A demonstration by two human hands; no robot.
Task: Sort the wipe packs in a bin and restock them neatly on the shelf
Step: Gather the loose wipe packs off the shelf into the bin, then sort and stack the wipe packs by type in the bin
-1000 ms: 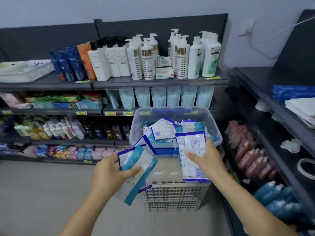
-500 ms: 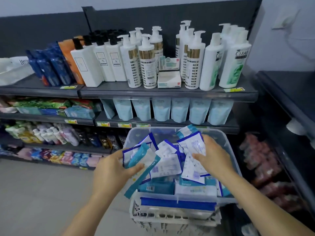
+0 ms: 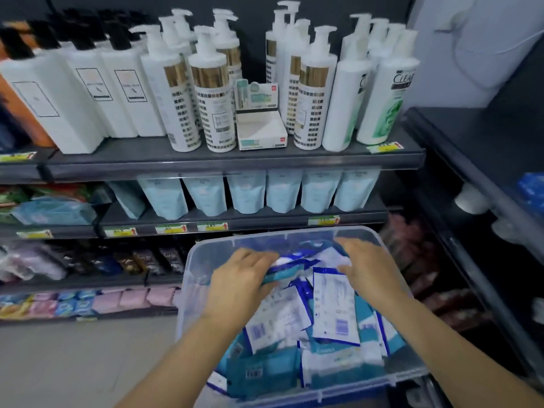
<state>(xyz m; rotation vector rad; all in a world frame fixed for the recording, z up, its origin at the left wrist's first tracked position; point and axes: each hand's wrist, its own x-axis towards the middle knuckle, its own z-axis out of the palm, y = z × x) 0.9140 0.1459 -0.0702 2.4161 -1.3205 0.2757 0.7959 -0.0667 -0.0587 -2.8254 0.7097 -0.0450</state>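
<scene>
Packs: wipe packs (image 3: 335,307) lie mixed in the clear bin (image 3: 188,278), just before the shelf (image 3: 235,163).
Progress: early, I judge; sorting unfinished, restock not begun.
L: your left hand (image 3: 244,278), fingers curled round a small bundle.
R: your right hand (image 3: 371,269), fingers bent over packs; pinching or not, cannot tell.

**A:** What stands on the top shelf (image 3: 223,163)?

**B:** From here I see white pump bottles (image 3: 212,92) in rows. Square white bottles with black caps (image 3: 88,95) are at the left. A small box (image 3: 260,134) lies between the pump bottles, with a second box (image 3: 256,94) upright behind it.

**A:** And lower down?

**B:** The second shelf (image 3: 241,220) carries pale blue pouches (image 3: 247,192), upright in one row. On the third shelf (image 3: 88,282) I make out dark packets (image 3: 147,260), too blurred to read. The lowest shelf (image 3: 126,313) holds pink packs (image 3: 132,298) side by side, just above the pale floor (image 3: 73,363).
</scene>
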